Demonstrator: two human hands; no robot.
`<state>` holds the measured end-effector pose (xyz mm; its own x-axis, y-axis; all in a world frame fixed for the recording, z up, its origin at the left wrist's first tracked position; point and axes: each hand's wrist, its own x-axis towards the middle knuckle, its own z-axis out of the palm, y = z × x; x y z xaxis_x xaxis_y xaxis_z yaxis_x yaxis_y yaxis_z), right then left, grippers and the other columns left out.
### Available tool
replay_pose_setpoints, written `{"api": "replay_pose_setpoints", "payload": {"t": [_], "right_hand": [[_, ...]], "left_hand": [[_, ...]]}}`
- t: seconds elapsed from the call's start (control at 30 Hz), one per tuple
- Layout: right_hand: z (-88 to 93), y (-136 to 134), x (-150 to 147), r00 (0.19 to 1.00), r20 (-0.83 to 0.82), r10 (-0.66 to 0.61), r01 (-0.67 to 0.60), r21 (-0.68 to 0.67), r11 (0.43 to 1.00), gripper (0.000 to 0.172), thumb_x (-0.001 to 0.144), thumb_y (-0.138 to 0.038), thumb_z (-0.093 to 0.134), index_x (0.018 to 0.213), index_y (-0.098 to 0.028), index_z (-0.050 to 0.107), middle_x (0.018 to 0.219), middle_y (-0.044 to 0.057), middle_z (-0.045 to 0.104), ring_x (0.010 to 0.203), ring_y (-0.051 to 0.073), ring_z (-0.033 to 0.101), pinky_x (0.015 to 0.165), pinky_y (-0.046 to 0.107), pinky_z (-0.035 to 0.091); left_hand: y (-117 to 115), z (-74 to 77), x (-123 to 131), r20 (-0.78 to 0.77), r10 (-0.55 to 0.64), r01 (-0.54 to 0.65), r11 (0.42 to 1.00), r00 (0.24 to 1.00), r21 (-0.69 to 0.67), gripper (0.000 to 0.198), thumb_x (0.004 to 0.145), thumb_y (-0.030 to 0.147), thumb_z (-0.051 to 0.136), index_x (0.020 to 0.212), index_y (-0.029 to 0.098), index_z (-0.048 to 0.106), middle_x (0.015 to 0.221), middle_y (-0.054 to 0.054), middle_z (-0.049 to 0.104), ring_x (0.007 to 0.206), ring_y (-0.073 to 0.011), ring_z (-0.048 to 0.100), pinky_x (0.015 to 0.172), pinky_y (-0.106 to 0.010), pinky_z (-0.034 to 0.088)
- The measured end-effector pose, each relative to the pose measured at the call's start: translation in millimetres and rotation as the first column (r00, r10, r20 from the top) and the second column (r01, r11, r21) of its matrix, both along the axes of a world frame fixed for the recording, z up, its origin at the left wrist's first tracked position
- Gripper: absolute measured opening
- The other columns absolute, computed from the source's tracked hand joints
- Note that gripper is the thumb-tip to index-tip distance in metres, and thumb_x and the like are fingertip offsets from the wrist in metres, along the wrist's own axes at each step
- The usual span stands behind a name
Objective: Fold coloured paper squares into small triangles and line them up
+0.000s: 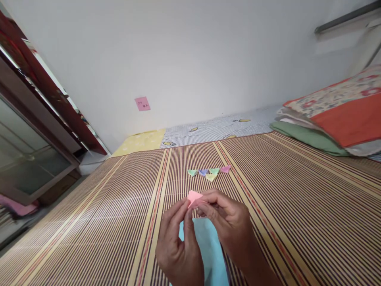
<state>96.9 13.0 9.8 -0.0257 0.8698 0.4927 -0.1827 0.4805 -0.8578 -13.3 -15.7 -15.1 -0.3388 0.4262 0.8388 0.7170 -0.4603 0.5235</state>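
A small folded piece of pink paper (194, 197) is held up between both hands. My left hand (178, 238) pinches its left corner between thumb and fingers. From the other side, my right hand (229, 218) grips the right edge, its fingertips partly covering the paper. Beneath the hands lies a light blue sheet (210, 246), partly hidden by them. Beyond, several small folded paper triangles rest on the mat: a green one (192, 172) at the left, a purple one (203, 172), another green one (214, 171), a yellow one (211, 177) and a pink one (225, 169).
A striped bamboo mat (104, 214) covers the surface. At the right lies a stack of folded bedding (342, 115). A pink note (142, 103) with writing is stuck to the white wall (208, 59). A glass-paned door (29, 147) stands at the left.
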Motion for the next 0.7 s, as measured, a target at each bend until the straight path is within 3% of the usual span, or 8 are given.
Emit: {"api": "replay_pose_setpoints", "payload": {"t": [0.3, 0.53, 0.7], "right_hand": [[-2.8, -4, -1, 0.997, 0.032, -0.072, 0.073, -0.031, 0.997, 0.010, 0.095, -0.027, 0.066, 0.088, -0.021, 0.069, 0.074, 0.000, 0.071, 0.068, 0.016, 0.072, 0.065, 0.027, 0.062], [-3.1, -8, -6, 0.988, 0.062, -0.142, 0.142, -0.007, 0.990, 0.011, 0.095, -0.028, 0.066, 0.088, -0.020, 0.066, 0.074, 0.001, 0.071, 0.068, 0.017, 0.072, 0.065, 0.029, 0.061], [-4.6, -8, -9, 0.980, 0.079, -0.181, 0.184, -0.030, 0.983, 0.013, 0.095, -0.031, 0.066, 0.087, -0.021, 0.064, 0.073, 0.001, 0.070, 0.066, 0.016, 0.070, 0.063, 0.028, 0.060]], "left_hand": [[-3, 0.9, 6, 0.038, -0.069, 0.071, 0.997, 0.997, -0.042, 0.032, 0.092, 0.008, 0.066, 0.114, 0.029, 0.075, 0.110, 0.000, 0.076, 0.102, -0.0178, 0.072, 0.089, -0.033, 0.058], [-7, 14.0, 12, 0.403, -0.171, 0.236, 0.965, 0.899, -0.115, 0.018, 0.090, 0.019, 0.072, 0.102, 0.030, 0.080, 0.102, 0.001, 0.076, 0.095, -0.0168, 0.072, 0.083, -0.028, 0.059], [-7, 14.9, 14, 0.475, -0.185, 0.264, 0.959, 0.860, -0.103, 0.016, 0.089, 0.020, 0.072, 0.099, 0.028, 0.081, 0.100, -0.001, 0.075, 0.094, -0.0171, 0.071, 0.083, -0.028, 0.057]]}}
